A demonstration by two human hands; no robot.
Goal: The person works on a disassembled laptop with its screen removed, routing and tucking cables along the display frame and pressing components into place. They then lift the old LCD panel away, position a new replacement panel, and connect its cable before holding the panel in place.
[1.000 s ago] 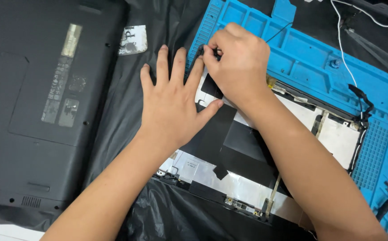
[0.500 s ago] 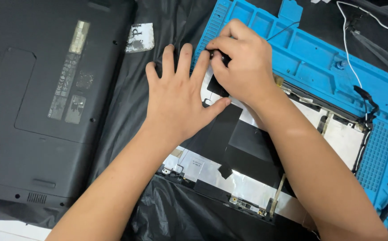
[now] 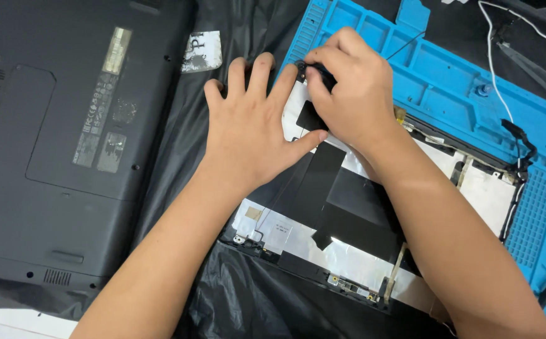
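Seen from above, two bare forearms reach up from the bottom edge onto a laptop display back cover (image 3: 348, 213), a dark panel lined with silver foil and black tape that lies tilted across black plastic sheeting (image 3: 248, 301), its upper right part resting on a blue silicone repair mat (image 3: 449, 81). The left hand (image 3: 251, 129) lies flat, palm down, fingers spread wide and straight, pressing on the cover's upper left corner; it grips nothing, and its thumb stretches right to touch the other hand. The right hand (image 3: 354, 94) is curled over the same corner, just beside the left fingertips, knuckles raised, with thumb and forefinger pinched on a small black part (image 3: 301, 64) at the cover's edge; what that part is cannot be told. A thin black cable (image 3: 405, 43) runs from under this hand across the mat. At the left lies an upturned black laptop base (image 3: 66, 138), with a white cable (image 3: 496, 69) near the mat's upper right corner.
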